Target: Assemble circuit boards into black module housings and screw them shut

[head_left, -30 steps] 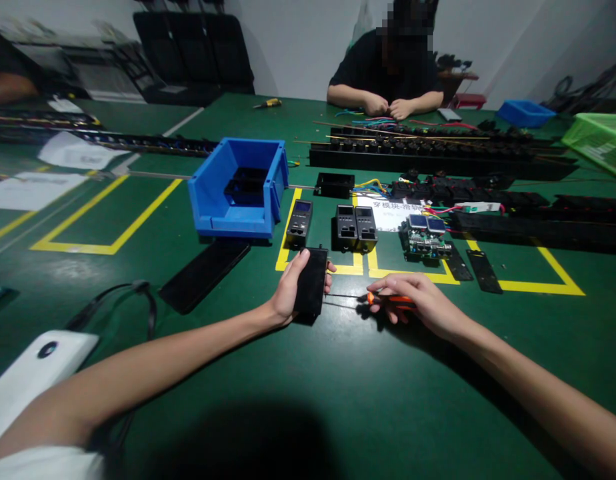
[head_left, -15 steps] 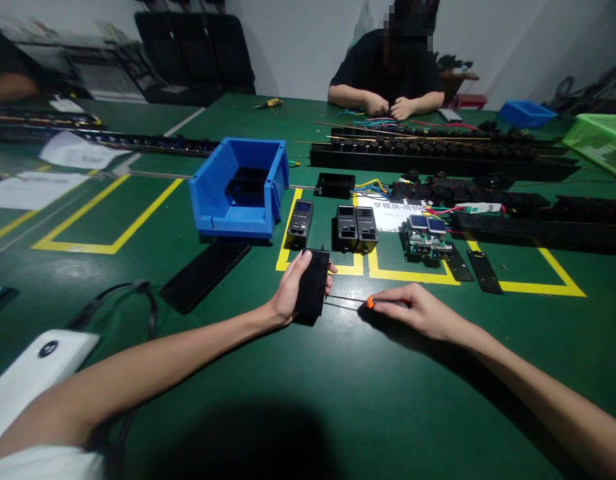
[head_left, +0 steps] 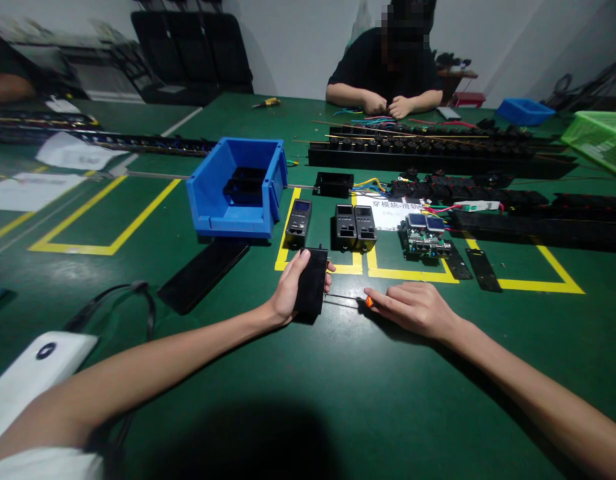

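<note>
My left hand (head_left: 288, 291) is closed around a black rectangular module case (head_left: 311, 283), thumb on its upper face and fingertips showing at the right side. A screwdriver (head_left: 369, 301) with an orange handle end and a thin shaft points left, its tip at the case's right edge. Closed on the handle is my right hand (head_left: 419, 310), which hides most of it. Beyond the case stand a black module with a small screen (head_left: 299, 222) and two black housings (head_left: 355, 227). Green circuit boards with small displays (head_left: 426, 235) lie to the right.
A blue bin (head_left: 233, 223) holds black parts at left, with a black phone (head_left: 203, 275) in front. A white power bank (head_left: 48, 363) and cable lie near my left arm. Black rails (head_left: 438, 160) with wires stretch across the back, where another person (head_left: 385, 73) sits.
My right hand's fingers have shifted around the orange handle, the hand now lying flatter over it. The left hand and the case stay almost in place.
</note>
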`<state>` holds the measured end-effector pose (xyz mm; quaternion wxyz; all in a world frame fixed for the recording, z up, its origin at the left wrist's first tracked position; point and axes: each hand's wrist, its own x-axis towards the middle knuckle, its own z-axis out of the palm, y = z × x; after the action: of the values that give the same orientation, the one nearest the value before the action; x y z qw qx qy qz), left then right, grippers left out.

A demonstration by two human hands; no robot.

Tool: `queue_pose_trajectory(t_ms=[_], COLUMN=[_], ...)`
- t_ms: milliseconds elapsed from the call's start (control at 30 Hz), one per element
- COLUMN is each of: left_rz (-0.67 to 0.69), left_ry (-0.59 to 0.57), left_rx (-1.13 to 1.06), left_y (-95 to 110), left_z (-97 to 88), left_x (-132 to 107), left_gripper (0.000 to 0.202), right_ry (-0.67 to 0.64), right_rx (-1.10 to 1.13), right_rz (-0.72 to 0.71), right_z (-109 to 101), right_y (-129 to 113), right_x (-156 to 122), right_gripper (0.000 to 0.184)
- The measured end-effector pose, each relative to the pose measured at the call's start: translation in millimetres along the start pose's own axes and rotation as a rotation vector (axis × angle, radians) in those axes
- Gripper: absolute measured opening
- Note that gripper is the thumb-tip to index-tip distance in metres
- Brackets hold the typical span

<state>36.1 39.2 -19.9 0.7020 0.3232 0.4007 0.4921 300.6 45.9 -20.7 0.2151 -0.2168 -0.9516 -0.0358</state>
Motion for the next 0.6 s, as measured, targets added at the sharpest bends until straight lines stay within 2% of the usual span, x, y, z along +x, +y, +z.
queue_pose_trajectory(t_ms=[67, 133, 233, 300, 367, 433, 500, 600], left_rz=[0.006, 0.022, 0.041, 0.049, 0.060, 0.064, 0.058, 0.043], left_ry=[-0.002, -0.008, -0.029, -0.033, -0.038, -0.051, -0.057, -0.051], left_rx=[0.005, 0.004, 0.003, -0.009, -0.031, -0.049, -0.061, -0.077], left_y=[-0.4, -1.0, -2.1, -2.8, -3.5, -3.7, -3.1, -1.1], left_z=[-0.5, -1.0, -1.0, -0.6, -0.1, 0.4, 0.8, 1.5], left_x=[0.2, 0.5, 1.0, 1.3, 1.5, 1.4, 1.3, 1.2], left_gripper=[0.051, 0.050, 0.050, 0.050, 0.048, 0.045, 0.045, 0.046], right_ry=[-0.011, -0.039, -0.066, -0.121, -0.227, -0.315, -0.345, -0.307], right_rx=[0.237, 0.548, 1.055, 1.355, 1.530, 1.564, 1.482, 1.242], right_rz=[0.175, 0.467, 0.967, 1.154, 1.204, 1.163, 1.100, 1.024], right_z=[-0.1, -3.0, -11.0, -15.4, -17.4, -17.0, -15.4, -12.9], right_y=[-3.7, -7.6, -9.7, -7.9, -5.1, -3.1, -2.4, -3.1], right_x=[2.9, 8.4, 18.6, 23.5, 25.4, 24.3, 21.7, 18.6], right_gripper=[0.027, 0.031, 0.049, 0.054, 0.051, 0.046, 0.043, 0.040])
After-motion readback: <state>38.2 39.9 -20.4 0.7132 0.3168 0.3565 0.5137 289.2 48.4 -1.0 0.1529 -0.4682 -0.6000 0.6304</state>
